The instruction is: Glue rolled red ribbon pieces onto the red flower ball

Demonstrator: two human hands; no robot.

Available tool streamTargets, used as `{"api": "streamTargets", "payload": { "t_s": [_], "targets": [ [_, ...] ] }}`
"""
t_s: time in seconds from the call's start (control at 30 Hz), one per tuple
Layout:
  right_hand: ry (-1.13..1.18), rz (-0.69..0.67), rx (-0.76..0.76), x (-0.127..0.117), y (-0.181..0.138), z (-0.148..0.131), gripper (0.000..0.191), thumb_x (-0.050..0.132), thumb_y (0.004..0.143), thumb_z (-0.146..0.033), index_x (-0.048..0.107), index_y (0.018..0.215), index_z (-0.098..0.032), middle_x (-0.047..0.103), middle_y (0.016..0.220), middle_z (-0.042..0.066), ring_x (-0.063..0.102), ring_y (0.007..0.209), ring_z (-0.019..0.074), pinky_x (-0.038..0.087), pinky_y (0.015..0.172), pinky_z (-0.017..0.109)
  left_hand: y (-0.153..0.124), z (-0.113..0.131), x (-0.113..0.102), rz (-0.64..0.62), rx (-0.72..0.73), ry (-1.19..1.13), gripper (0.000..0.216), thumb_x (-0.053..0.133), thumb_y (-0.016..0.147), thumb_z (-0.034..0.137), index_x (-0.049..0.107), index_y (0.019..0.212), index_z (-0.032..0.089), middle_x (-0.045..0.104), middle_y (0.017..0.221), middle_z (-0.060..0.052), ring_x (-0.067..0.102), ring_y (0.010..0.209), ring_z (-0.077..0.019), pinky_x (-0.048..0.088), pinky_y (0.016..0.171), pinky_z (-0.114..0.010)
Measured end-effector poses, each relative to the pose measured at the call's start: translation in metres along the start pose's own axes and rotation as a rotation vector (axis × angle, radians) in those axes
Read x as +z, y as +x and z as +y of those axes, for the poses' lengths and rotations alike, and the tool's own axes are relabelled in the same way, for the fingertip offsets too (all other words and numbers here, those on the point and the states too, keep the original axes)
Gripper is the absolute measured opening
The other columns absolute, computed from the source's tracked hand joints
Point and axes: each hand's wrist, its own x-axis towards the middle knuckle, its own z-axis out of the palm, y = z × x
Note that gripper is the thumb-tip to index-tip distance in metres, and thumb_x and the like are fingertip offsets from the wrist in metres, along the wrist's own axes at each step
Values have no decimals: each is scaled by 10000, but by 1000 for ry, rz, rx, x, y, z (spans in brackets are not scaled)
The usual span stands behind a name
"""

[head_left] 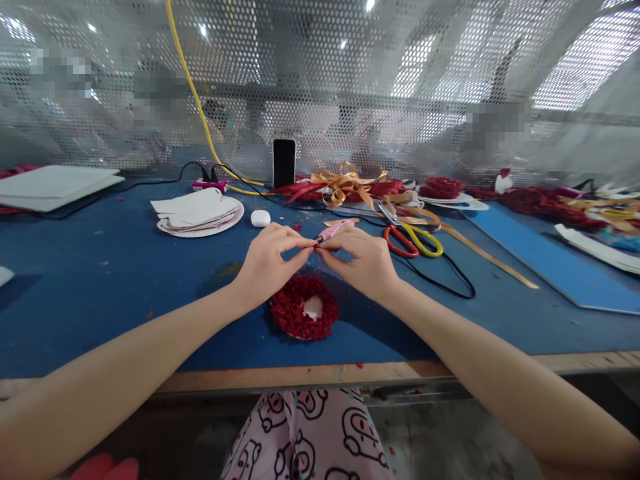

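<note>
Red wreath (305, 316) lying flat on blue table (110, 280), white centre showing, just below both hands. Left hand (265, 261) pinching a tiny red bit (315, 246) at fingertips, meeting right hand (365, 261), clenched on pink tool (334, 231) pointing to 2 o'clock. Scissors (413, 240) near at 2 o'clock. White discs (199, 213) stacked at 10 o'clock. Phone (284, 162) upright at 12 o'clock, ribbons (345, 185) beside.

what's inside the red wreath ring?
A white patch shows in the centre of the red wreath, apparently its backing disc. The rest of the disc is covered by red material; both hands hover above it.
</note>
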Motion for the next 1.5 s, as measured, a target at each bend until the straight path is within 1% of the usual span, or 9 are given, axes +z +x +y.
{"api": "streamTargets", "payload": {
  "t_s": [0.33,0.43,0.57,0.7,0.9,1.03,1.17,1.33,1.5],
  "targets": [
    [-5,24,84,0,-2,0,69,682,877,-218,739,841,-231,760,777,17,694,748,180,544,725,342,1,-7,0,-50,102,71,197,604,934,265,779,1007,214,754,909,-69,615,892,-216,467,840,-358],
    [23,15,38,-2,-1,0,123,675,886,-190,743,975,-241,763,887,30,692,825,182,554,758,347,2,-7,0,-61,61,26,171,624,912,264,782,958,217,756,899,-60,621,885,-213,469,847,-359],
    [68,45,-80,-6,3,-2,159,677,898,-188,764,995,-279,751,918,27,687,900,194,563,839,392,4,-5,0,-107,-147,-236,176,674,876,315,784,947,199,768,924,-53,651,876,-199,484,850,-342],
    [147,74,-32,-9,6,-4,118,702,886,-211,780,933,-287,732,892,29,679,872,195,570,823,411,4,-5,3,-179,-470,-634,304,783,784,427,795,967,186,782,926,-55,665,837,-180,504,825,-316],
    [285,-25,-27,-10,4,4,169,721,884,-215,771,1000,-327,720,913,2,663,942,190,556,879,412,4,-8,3,-206,-640,-852,261,887,647,397,810,802,202,773,827,-41,647,786,-147,489,851,-310],
    [241,-107,-89,-12,4,10,209,705,903,-252,759,1083,-342,735,957,5,653,977,199,534,922,427,7,-8,-2,-310,-634,-786,228,883,634,377,797,746,197,742,750,-18,612,717,-130,476,784,-292],
    [218,-144,-139,-14,5,12,155,688,916,-266,769,1021,-346,742,921,-2,643,968,206,531,907,425,8,-9,-4,-355,-583,-674,283,867,650,429,788,766,183,722,729,-18,584,682,-135,456,708,-284],
    [174,-80,-50,-15,6,8,93,646,932,-205,717,946,-264,734,916,24,646,935,205,530,873,409,7,-11,-1,-293,-510,-652,303,746,801,461,784,910,180,741,778,-38,615,737,-149,474,751,-295],
    [142,-147,86,-15,8,6,78,543,962,-184,599,918,-217,668,927,60,616,909,207,503,842,400,7,-15,3,-273,-518,-567,257,622,891,358,746,1017,172,738,834,-44,618,748,-148,488,756,-300]
  ]
}}
